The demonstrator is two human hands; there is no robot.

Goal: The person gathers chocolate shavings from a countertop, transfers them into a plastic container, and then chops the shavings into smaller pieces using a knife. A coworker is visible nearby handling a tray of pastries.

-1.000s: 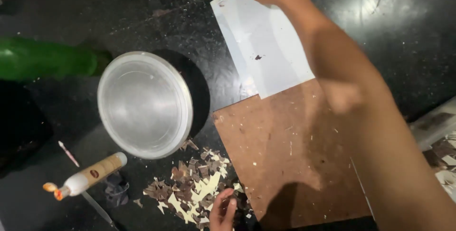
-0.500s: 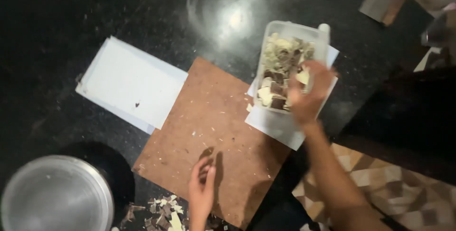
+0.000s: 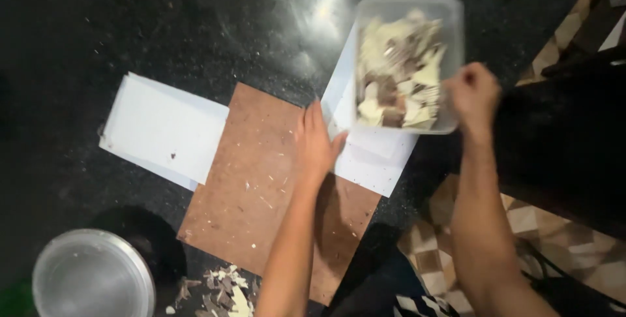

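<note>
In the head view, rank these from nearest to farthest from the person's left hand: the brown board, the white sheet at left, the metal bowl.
From the left hand:
1. Brown board: directly under the hand, in the middle.
2. White sheet: to the left, overlapping the board's left edge.
3. Metal bowl: farthest, at the bottom-left corner.

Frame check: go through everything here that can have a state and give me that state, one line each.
Tub: lidless, full of pale and brown chips, gripped by right hand.
Left hand: flat on the board.
Bowl: empty, upright.
Left sheet: lying flat.
Right sheet: under the tub.
Chips: scattered loose.
</note>
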